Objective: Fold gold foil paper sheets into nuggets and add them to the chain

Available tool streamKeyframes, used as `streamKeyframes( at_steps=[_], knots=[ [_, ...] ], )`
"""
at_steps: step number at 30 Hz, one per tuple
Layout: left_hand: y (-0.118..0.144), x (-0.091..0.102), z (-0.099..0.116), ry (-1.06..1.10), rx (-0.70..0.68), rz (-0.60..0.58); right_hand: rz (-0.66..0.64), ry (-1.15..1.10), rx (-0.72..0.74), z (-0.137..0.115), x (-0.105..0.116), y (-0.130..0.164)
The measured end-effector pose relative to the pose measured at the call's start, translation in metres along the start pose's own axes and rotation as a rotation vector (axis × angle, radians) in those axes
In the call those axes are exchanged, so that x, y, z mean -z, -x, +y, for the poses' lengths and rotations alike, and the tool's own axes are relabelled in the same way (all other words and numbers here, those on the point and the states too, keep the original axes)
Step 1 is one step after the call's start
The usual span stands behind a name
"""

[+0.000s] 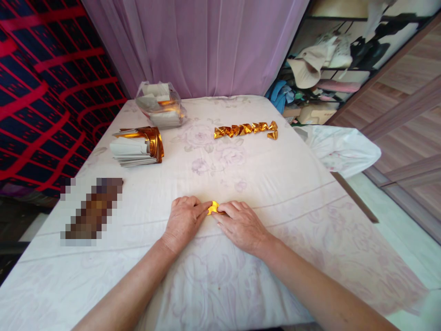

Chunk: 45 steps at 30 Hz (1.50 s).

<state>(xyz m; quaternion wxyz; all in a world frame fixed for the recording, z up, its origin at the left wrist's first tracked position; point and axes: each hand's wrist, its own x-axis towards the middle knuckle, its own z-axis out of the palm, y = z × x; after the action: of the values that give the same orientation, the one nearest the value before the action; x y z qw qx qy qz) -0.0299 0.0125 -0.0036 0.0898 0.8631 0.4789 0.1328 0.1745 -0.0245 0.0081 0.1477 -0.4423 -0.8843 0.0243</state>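
Both hands down on a pale floral sheet (282, 184) spread over what looks like a bed rather than a hard surface, though hard to tell for sure from this angle. Left hand (183, 220) and right hand (241, 225) side by side, fingertips meeting over 1 small piece of gold foil paper (213, 208), only a corner of it showing between them. Left grip pressed together on the foil from the left, fingers curled; right grip flat and closed on it from the right, fingers stretched along its edge. Foil piece low and centred, flat against the sheet, just in front of the wrists. Farther back, well apart from the hands, a row of folded gold pieces (245, 129) laid end to end in a line, 1 more tucked just below its right end. To the left, a stack of paper sheets (136, 147) with gold foil curling over its right side, and behind it a clear plastic bag (160, 105) holding more of the same. A blurred brown patch (93, 211) on the sheet near the left edge, not identifiable. Purple curtain (196, 43) hanging behind, red and dark patterned cloth (44, 87) at left, cluttered shelves (324, 59) at right.
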Motion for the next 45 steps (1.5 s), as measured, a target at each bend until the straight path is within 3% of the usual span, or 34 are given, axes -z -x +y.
streamKeyframes(
  at_steps=[8,16,21,25,31,35,40,45],
  knots=[
    [0.0,0.002,0.0,0.019,0.003,-0.019,0.117,-0.038,-0.063,0.01,-0.001,0.022],
    [-0.005,0.01,-0.011,0.072,-0.066,-0.112,0.172,-0.042,-0.084,0.008,-0.004,0.027],
    [0.006,0.013,-0.019,0.052,-0.097,-0.024,0.182,-0.044,-0.074,0.009,-0.005,0.027],
    [0.02,0.012,0.001,-0.108,-0.147,0.125,0.165,-0.046,-0.071,0.008,-0.005,0.026],
    [0.02,0.006,0.036,-0.217,-0.185,0.013,0.15,-0.026,-0.074,0.008,-0.004,0.026],
    [0.023,0.014,0.027,-0.248,-0.146,-0.039,0.135,-0.039,-0.092,0.008,-0.003,0.027],
    [0.036,0.023,0.007,-0.238,-0.106,-0.011,0.149,-0.054,-0.089,0.009,-0.004,0.027],
    [0.041,0.024,0.002,-0.214,-0.057,0.001,0.145,-0.044,-0.091,0.009,-0.005,0.027]
  ],
)
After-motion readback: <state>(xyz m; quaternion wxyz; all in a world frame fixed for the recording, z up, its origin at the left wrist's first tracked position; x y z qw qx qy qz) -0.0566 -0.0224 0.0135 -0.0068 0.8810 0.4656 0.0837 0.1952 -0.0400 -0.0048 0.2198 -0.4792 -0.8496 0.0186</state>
